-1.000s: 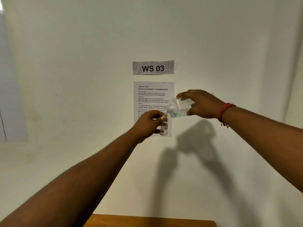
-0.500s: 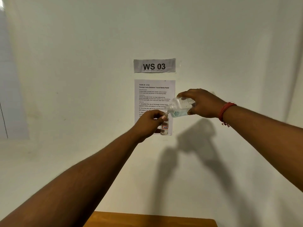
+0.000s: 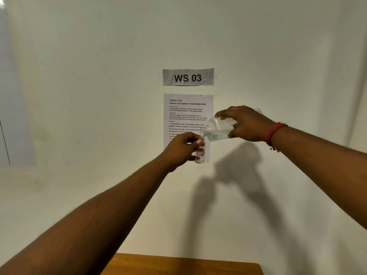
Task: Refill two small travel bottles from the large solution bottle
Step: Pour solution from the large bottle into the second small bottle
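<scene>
Both arms are raised in front of the wall. My left hand (image 3: 181, 148) grips a small clear travel bottle (image 3: 200, 154), upright and uncapped, with a red-edged label reading 78. My right hand (image 3: 247, 124) holds the large clear solution bottle (image 3: 217, 130) tipped on its side, its open neck pointing left and down right above the small bottle's mouth. Bluish liquid lies in the lower part of the large bottle. A second travel bottle and the caps are out of view.
A "WS 03" sign (image 3: 188, 77) and a printed task sheet (image 3: 187, 112) hang on the white wall behind the hands. A wooden tabletop edge (image 3: 184, 263) shows at the bottom. A red thread band (image 3: 275, 132) circles my right wrist.
The two hands and bottles keep the same pose; the view has shifted slightly, so the wall sign sits a little higher in the frame.
</scene>
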